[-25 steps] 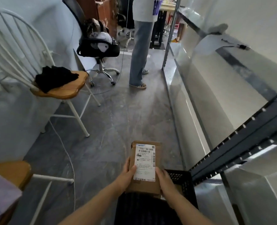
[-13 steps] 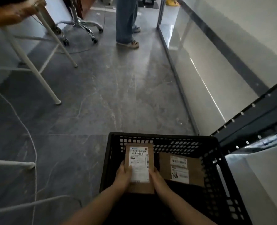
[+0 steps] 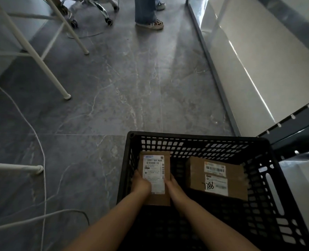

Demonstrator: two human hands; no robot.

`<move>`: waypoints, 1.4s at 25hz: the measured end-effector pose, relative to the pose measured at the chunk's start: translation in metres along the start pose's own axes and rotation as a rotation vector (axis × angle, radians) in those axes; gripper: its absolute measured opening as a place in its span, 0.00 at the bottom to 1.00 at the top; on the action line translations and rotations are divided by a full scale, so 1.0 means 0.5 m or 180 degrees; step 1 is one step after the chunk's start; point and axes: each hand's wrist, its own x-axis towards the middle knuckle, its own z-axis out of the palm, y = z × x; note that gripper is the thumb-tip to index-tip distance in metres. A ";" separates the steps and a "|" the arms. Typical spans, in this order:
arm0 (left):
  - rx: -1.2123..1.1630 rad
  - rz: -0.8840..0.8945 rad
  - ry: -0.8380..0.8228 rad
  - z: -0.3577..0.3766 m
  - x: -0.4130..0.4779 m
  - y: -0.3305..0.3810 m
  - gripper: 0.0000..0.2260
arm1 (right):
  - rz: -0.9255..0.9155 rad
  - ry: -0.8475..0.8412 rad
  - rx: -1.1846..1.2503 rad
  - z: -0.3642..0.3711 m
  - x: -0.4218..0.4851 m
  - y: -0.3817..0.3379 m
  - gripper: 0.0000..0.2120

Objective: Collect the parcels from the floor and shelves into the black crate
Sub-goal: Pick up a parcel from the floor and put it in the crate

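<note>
Now that our view has dropped from the aisle to the black crate (image 3: 195, 140), we have lowered the small parcel (image 3: 154, 176) inside it, lower centre of frame. Left hand (image 3: 141, 183) and right hand (image 3: 174, 187) pinch its sides; a second parcel (image 3: 217, 176) lies well to its right, so release comes next.

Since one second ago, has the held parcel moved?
Yes. The parcel, gripped by left hand and right hand, went down into the black crate, beside another parcel.
</note>
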 end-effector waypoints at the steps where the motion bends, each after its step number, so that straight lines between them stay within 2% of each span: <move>1: 0.0067 0.0004 -0.0004 0.003 0.004 -0.004 0.19 | 0.0018 0.0032 -0.0027 0.003 0.001 0.002 0.25; 6: 0.0549 0.0301 -0.0150 0.012 0.013 -0.025 0.36 | 0.0034 0.0085 -0.0151 0.007 0.004 0.012 0.23; 9: 0.0700 0.0415 -0.0246 0.016 0.016 -0.029 0.42 | -0.0022 0.0006 -0.0248 0.006 0.006 0.008 0.23; 18: 0.0607 0.0461 -0.0338 0.016 0.026 -0.031 0.43 | -0.0062 -0.0008 -0.0322 0.009 -0.004 0.013 0.25; 25: 0.0689 0.0692 -0.0183 0.012 0.018 -0.036 0.41 | -0.0010 -0.0085 -0.0266 0.007 -0.010 0.007 0.28; 29: 0.0772 0.0748 -0.0211 0.012 0.011 -0.040 0.43 | 0.0230 0.0145 -0.0159 -0.004 -0.029 -0.002 0.33; 35: 0.0897 0.0734 -0.0273 0.016 0.016 -0.042 0.45 | 0.0074 0.0785 -0.0034 -0.071 -0.046 0.004 0.26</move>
